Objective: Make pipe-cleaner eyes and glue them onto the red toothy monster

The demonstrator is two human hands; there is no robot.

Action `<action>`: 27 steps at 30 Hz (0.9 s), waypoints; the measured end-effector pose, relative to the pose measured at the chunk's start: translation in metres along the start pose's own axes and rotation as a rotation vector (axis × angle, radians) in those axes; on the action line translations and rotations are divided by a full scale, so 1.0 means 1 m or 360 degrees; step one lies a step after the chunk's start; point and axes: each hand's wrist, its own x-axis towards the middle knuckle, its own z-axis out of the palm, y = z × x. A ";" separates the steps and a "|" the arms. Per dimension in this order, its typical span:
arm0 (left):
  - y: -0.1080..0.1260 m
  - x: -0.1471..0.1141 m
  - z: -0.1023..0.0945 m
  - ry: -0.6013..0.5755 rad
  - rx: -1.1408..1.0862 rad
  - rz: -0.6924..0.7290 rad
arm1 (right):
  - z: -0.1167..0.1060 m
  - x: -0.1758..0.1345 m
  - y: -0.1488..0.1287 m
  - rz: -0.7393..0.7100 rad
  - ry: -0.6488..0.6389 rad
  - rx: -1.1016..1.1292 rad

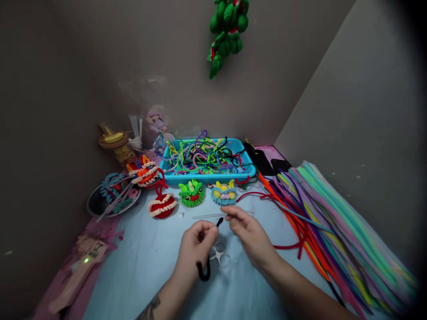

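My left hand (pixel 196 242) pinches a black pipe cleaner (pixel 204 274) between thumb and forefinger. One short end pokes out past the fingertips, and the other end hangs in a hook below the hand. Just right of that short end is my right hand (pixel 248 231), fingers loosely stretched and holding nothing that I can see. Small scissors (pixel 220 254) lie on the blue cloth between my hands, their blades partly hidden by the left one. Behind the hands are a green dragon-like head (pixel 191 194) and a blue-and-yellow one (pixel 223 194), both of fuzzy pipe cleaner.
A blue tray (pixel 213 178) heaped with pipe cleaner scraps stands at the back. Long coloured pipe cleaners (pixel 350 231) spread along the right. At left are a red-and-cream piece (pixel 162 207), a metal bowl (pixel 95 206) and a pink glue gun (pixel 78 275). A thin rod (pixel 207 216) lies ahead.
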 end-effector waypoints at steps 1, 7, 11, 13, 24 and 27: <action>0.000 0.003 -0.003 -0.0035 -0.0041 -0.0045 | -0.006 0.002 -0.003 -0.0159 0.0007 -0.0220; 0.002 0.005 -0.012 -0.0266 0.0148 -0.0047 | -0.016 0.003 -0.013 -0.0838 -0.0179 -0.1017; 0.007 0.001 -0.012 -0.0234 0.0409 0.0114 | -0.013 0.003 -0.012 -0.0891 -0.0292 -0.1154; 0.008 0.001 -0.013 -0.0198 0.0551 0.0213 | -0.013 0.003 -0.011 -0.0862 -0.0304 -0.1166; 0.005 -0.002 -0.006 -0.0150 0.0643 0.0328 | -0.001 0.000 -0.010 -0.0164 -0.0098 -0.0353; 0.005 -0.006 0.004 -0.0070 0.0527 0.0319 | 0.010 -0.003 -0.005 0.0105 0.0053 0.0258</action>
